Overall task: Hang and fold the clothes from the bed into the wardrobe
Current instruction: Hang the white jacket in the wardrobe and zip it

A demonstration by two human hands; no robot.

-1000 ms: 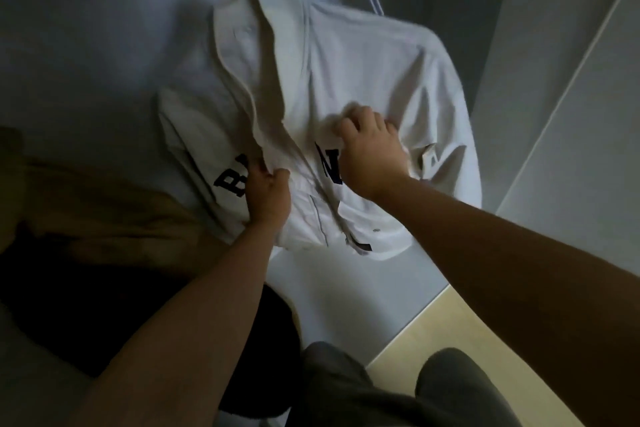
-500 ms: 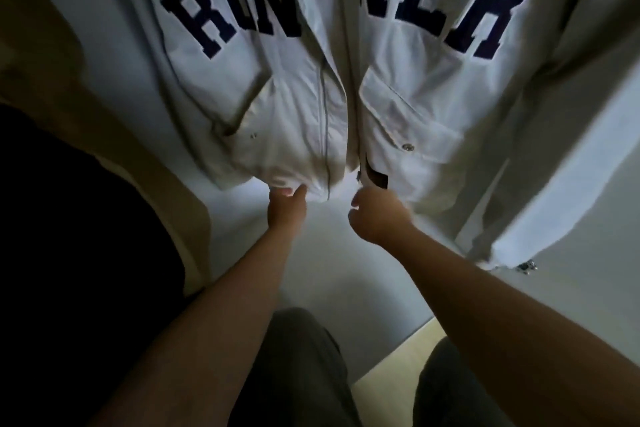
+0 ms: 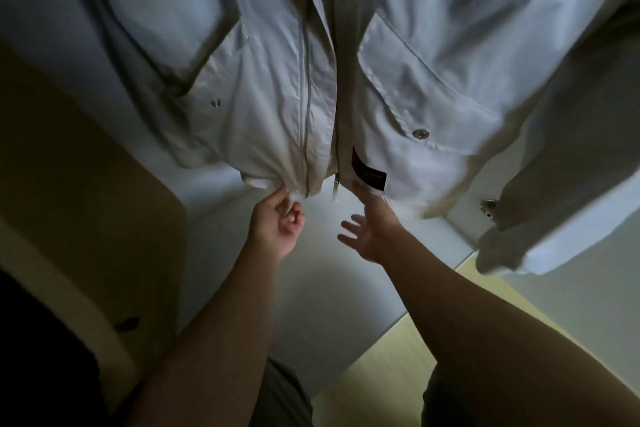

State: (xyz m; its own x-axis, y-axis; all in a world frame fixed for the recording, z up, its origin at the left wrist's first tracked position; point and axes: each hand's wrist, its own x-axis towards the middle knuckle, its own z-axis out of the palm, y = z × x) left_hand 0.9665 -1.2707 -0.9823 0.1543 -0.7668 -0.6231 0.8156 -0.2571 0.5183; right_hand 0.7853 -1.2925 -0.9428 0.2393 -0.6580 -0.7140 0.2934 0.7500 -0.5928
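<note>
A white jacket (image 3: 398,87) with dark blue letters hangs in front of me inside the wardrobe and fills the upper part of the view. Its front is unzipped, with a dark label near the right hem. My left hand (image 3: 277,225) pinches the bottom hem of the left front panel beside the zipper. My right hand (image 3: 370,229) is spread open just under the right panel's hem, its fingertips near the label; whether they touch the cloth I cannot tell. The jacket's right sleeve (image 3: 540,191) hangs loose at the right.
The white wardrobe floor (image 3: 311,288) lies below the jacket. A tan garment (image 3: 86,166) and a dark garment (image 3: 38,357) hang at the left. Light wooden flooring (image 3: 388,374) shows at the bottom, between my legs.
The jacket has come closer and higher in view. My right hand, which held the right hem half a second ago, has let go and spread open. My left hand still holds the left hem.
</note>
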